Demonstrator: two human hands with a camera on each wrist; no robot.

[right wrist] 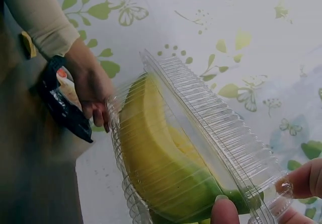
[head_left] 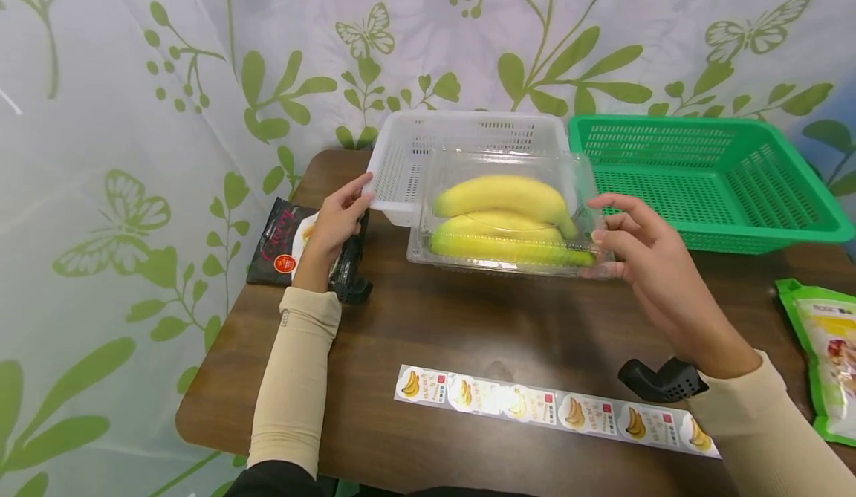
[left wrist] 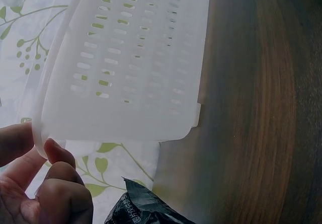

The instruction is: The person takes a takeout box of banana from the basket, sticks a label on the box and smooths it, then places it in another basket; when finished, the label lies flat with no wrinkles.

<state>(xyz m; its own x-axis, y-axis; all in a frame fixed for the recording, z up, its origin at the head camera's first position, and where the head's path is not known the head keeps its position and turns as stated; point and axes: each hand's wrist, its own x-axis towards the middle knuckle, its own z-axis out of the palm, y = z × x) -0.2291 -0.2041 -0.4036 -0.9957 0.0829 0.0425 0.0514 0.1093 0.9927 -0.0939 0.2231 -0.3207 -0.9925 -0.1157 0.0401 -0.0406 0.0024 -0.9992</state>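
Note:
My right hand point(head_left: 652, 259) grips the right end of a clear plastic clamshell box point(head_left: 444, 170), its thumb at the near side. Inside the closed box lie yellow bananas point(head_left: 501, 196), greenish toward their tips. The box is held up in front of a white perforated basket point(head_left: 394, 159), covering part of it. My left hand point(head_left: 336, 218) pinches the rim at the basket's left corner; in the left wrist view its thumb and fingers point(left wrist: 60, 158) meet on that rim. The right wrist view shows the right thumb point(right wrist: 225, 211) pressed against the box.
A green basket point(head_left: 709, 218) stands to the right of the white one. A black packet point(head_left: 274, 244) lies left, partly behind my left wrist. A strip of banana stickers point(head_left: 528, 404) lies near the front of the brown table point(head_left: 374, 333). A green-and-white bag point(head_left: 829, 356) sits far right.

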